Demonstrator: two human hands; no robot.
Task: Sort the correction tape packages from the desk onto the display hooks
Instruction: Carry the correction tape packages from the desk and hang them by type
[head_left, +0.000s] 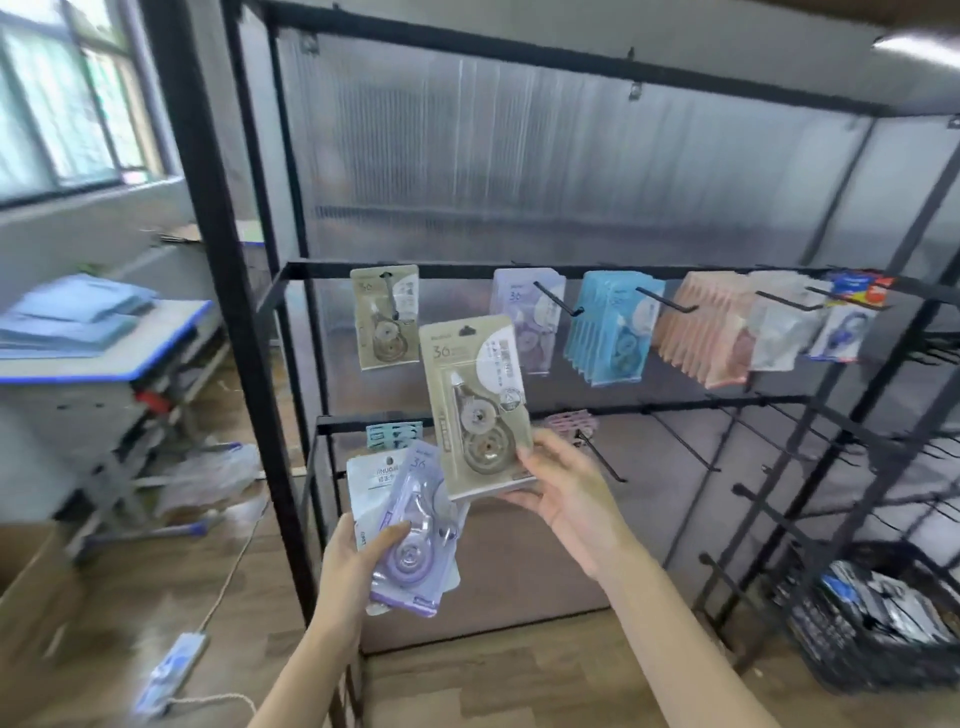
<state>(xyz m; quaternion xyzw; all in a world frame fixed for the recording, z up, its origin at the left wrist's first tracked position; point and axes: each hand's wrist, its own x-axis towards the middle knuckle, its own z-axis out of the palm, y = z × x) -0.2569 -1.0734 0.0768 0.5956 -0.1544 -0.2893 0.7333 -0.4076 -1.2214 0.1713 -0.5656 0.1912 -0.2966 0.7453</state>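
My right hand (563, 491) grips the lower edge of a beige correction tape package (475, 397) and holds it upright in front of the black display rack (291, 273). One beige package (385, 317) hangs on the rack's top-row left hook. To its right hang purple packages (527, 317), blue packages (610, 327), pink packages (709, 332) and white packages (779, 332). My left hand (358, 564) holds a small stack with a purple package (415, 540) on top and a white package (371, 483) behind it.
Several bare black hooks (691, 441) stick out from the lower rails at the right. A black basket (883, 623) of packages sits on the floor at lower right. A desk (104, 358) with blue stacks stands at the left. A power strip (174, 670) lies on the floor.
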